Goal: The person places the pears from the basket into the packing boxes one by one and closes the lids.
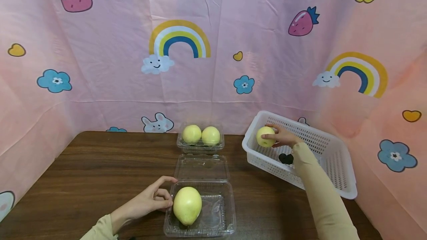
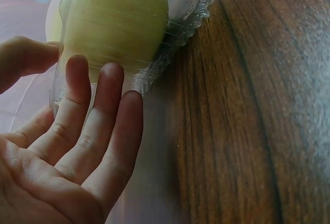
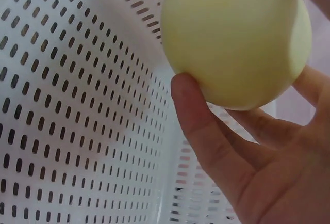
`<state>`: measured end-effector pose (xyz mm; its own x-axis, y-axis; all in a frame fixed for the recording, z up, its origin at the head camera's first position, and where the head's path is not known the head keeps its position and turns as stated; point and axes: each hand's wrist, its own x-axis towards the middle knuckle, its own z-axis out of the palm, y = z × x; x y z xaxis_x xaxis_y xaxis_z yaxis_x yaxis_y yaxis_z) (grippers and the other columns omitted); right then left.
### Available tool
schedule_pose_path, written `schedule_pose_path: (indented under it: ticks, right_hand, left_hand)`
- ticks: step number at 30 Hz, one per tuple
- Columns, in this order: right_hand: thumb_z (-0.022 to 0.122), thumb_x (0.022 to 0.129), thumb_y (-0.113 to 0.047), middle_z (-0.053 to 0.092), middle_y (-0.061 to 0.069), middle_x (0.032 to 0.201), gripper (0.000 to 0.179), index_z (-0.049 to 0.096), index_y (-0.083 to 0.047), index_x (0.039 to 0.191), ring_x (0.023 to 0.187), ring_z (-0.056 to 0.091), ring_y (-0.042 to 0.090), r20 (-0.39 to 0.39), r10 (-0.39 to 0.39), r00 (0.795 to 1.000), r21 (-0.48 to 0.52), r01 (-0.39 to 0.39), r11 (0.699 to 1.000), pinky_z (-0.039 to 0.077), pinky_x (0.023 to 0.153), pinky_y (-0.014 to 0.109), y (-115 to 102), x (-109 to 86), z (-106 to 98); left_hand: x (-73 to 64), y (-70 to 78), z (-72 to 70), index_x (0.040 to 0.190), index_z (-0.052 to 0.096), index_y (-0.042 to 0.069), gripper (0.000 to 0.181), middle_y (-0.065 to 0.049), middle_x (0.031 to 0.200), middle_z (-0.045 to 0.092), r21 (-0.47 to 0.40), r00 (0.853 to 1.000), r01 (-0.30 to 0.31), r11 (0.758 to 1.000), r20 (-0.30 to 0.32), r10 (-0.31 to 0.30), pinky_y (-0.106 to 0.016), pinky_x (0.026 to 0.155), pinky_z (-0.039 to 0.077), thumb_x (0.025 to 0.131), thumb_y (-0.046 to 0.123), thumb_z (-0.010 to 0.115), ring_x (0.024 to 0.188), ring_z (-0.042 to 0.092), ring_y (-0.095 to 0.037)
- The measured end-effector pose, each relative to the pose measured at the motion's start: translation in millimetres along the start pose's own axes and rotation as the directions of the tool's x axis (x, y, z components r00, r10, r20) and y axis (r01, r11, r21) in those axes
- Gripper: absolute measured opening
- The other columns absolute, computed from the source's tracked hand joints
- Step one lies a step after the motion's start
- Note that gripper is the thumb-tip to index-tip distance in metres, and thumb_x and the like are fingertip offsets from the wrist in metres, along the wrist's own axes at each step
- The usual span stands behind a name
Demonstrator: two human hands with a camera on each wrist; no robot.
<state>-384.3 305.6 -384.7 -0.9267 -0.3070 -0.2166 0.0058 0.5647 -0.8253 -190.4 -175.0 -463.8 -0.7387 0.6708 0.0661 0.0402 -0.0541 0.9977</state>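
Note:
A yellow-green pear (image 1: 187, 206) lies in the left half of a clear plastic clamshell container (image 1: 217, 229), whose lid (image 1: 201, 167) is folded back on the table. My left hand (image 1: 146, 203) touches the container's left side with its fingertips, fingers spread and fairly straight; the left wrist view shows the fingers (image 2: 105, 115) against the clear wall beside the pear. Over the left end of a white perforated basket (image 1: 340, 192), my right hand (image 1: 285, 136) grips another pear (image 3: 232, 43) between thumb and fingers. In the right wrist view, basket walls surround its left side.
Behind the opened lid stands another clear container (image 1: 200, 150) with two pears (image 1: 211, 136) in it. A small dark object (image 1: 285, 158) lies in the basket. The brown wooden table (image 1: 126, 158) meets a patterned pink cloth (image 1: 110, 66) at the back and sides.

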Motion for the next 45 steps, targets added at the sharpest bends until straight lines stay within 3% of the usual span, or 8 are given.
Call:
schedule_pose_path:
  ticks: [12,34,41,45]
  right_hand:
    - [0.069,0.09,-0.028,0.048,0.031,0.121,0.077,0.028,0.0,0.149,0.095,0.058,0.029,-0.013,-0.067,0.998,-0.038,0.067,0.997,0.049,0.084,0.056,-18.0,-9.4,0.0]
    - [0.069,0.09,-0.031,0.048,0.029,0.127,0.075,0.03,-0.007,0.15,0.098,0.057,0.03,-0.027,-0.11,0.994,-0.089,0.108,0.99,0.05,0.083,0.052,-38.0,-28.4,4.6]
    - [0.07,0.09,-0.033,0.049,0.026,0.125,0.075,0.033,-0.01,0.15,0.096,0.057,0.03,-0.034,-0.125,0.992,-0.107,0.12,0.987,0.053,0.076,0.043,-49.5,-38.3,8.6]
    - [0.07,0.09,-0.032,0.048,0.025,0.125,0.073,0.034,-0.012,0.15,0.098,0.055,0.031,-0.028,-0.145,0.989,-0.102,0.141,0.985,0.052,0.076,0.043,-57.6,-44.1,10.0]
  left_hand:
    - [-0.5,-1.1,-0.5,0.139,0.022,-0.008,0.059,-0.013,0.089,0.062,-0.001,1.0,0.0,1.0,-0.011,0.0,-0.031,0.074,0.054,0.094,0.0,0.059,0.083,0.064,-0.017]
    - [-0.7,-1.0,0.7,0.139,0.023,-0.009,0.058,-0.013,0.089,0.062,0.014,1.0,0.001,1.0,-0.011,-0.001,-0.031,0.074,0.053,0.094,0.001,0.059,0.083,0.064,-0.018]
    - [-1.9,-2.0,1.3,0.137,0.021,-0.011,0.058,-0.009,0.088,0.063,0.0,1.0,-0.02,1.0,0.005,0.02,-0.03,0.074,0.053,0.094,0.0,0.058,0.082,0.064,-0.016]
    - [-1.0,-0.6,0.9,0.138,0.021,-0.011,0.059,-0.01,0.089,0.062,0.005,1.0,-0.014,1.0,-0.003,0.014,-0.031,0.073,0.053,0.094,0.001,0.059,0.082,0.064,-0.017]
